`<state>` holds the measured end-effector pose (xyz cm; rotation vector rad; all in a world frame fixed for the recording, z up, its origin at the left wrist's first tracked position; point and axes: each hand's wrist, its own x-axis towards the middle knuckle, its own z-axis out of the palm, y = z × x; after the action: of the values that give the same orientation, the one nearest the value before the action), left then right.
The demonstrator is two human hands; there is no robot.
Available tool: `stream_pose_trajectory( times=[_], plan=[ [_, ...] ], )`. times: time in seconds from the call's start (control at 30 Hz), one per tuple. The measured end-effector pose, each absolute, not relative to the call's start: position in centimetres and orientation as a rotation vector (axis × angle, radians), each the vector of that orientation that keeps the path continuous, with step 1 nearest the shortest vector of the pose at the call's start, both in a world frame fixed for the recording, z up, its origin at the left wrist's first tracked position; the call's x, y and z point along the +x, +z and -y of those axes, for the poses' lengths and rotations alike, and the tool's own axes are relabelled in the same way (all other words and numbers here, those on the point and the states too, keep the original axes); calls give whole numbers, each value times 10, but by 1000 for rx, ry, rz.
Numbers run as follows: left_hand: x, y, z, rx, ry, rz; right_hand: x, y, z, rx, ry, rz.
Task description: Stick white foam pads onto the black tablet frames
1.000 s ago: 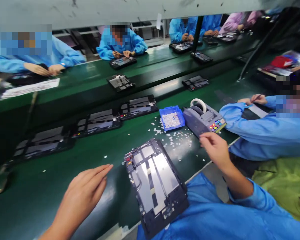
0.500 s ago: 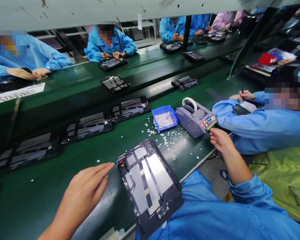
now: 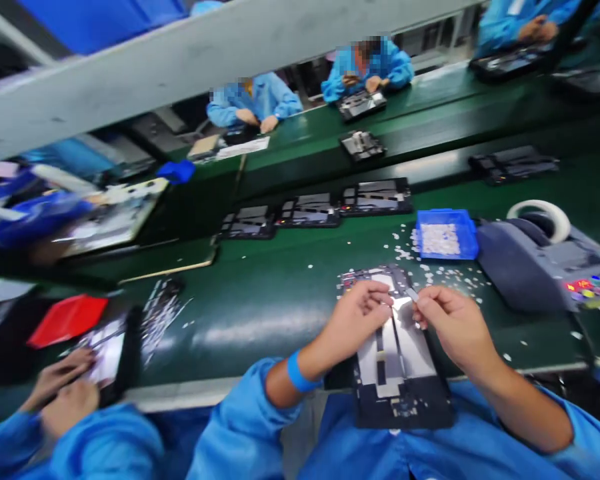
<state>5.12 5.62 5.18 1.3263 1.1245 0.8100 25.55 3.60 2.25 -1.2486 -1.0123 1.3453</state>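
An opened tablet [image 3: 415, 347] with bare internal parts lies in front of me, its near end over the bench edge by my lap. Between the thumb and fingers of my right hand [image 3: 453, 323] is a small strip of tape [image 3: 411, 293], held just above the tablet's upper part. My left hand [image 3: 357, 317] hovers over the tablet's upper left, fingers bent and slightly apart, with nothing visible in them. A tape dispenser [image 3: 525, 260] with a white roll stands to the right. Beside it sits a blue tray [image 3: 463, 233] of small white pieces.
Small white scraps [image 3: 447, 273] are scattered around the blue tray. A row of opened tablets [image 3: 310, 210] lies further back. At left, a co-worker's hands [image 3: 70, 387] work near a red bin [image 3: 70, 320]. Other people in blue sit across the line, below a grey overhead beam [image 3: 205, 60].
The view has swung left. My right hand has left the dispenser and come over the tablet with a strip of tape. My left hand has moved from beside the tablet to above it.
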Motion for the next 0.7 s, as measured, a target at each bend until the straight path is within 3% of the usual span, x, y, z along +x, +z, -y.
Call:
stream_pose_trajectory(
  times=[0.23, 0.5, 0.7],
  plan=[
    [33, 45, -57, 1110, 1029, -1235, 219, 23, -56, -1224, 1318, 1445],
    [-28, 52, -72, 1871, 713, -1439, 238, 9, -110, -974, 287, 2393],
    [-27, 36, -72, 2504, 344, -1371, 225, 1, -129, -781, -9, 2667]
  ],
)
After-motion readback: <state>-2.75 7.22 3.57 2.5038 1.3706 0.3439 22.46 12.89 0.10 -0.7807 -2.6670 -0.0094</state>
